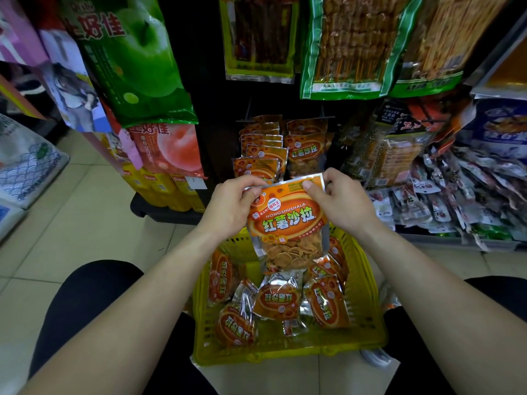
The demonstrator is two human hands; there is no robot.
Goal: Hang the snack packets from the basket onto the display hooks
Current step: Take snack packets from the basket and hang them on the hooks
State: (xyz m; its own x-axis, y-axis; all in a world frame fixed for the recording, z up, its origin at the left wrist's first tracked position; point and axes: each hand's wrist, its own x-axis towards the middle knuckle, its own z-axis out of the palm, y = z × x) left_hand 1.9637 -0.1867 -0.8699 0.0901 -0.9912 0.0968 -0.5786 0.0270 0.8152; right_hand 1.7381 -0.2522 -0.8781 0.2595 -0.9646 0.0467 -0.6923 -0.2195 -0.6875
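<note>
At the far left, large hanging bags are seen, a green apple bag (pixel 134 52) above a pink peach bag (pixel 168 149), over a tiled floor (pixel 85 212). Further right, the left hand (pixel 228 206) is closed on the top left corner of an orange snack packet (pixel 288 223), thumb in front and fingers behind. The packet is held upright above the yellow basket (pixel 368 309), its printed face toward the camera, its top edge level with the lowest hung packets. In the basket, more of the same packets (pixel 276 300) are lying loosely, most of them turned upside down. Behind the held packet, two rows of identical packets (pixel 265 149) are hung on display hooks (pixel 248 118). The packet's top right corner is pinched by the right hand (pixel 342 203). At the far right, small sealed snack packs (pixel 445 201) are piled on a shelf.
</note>
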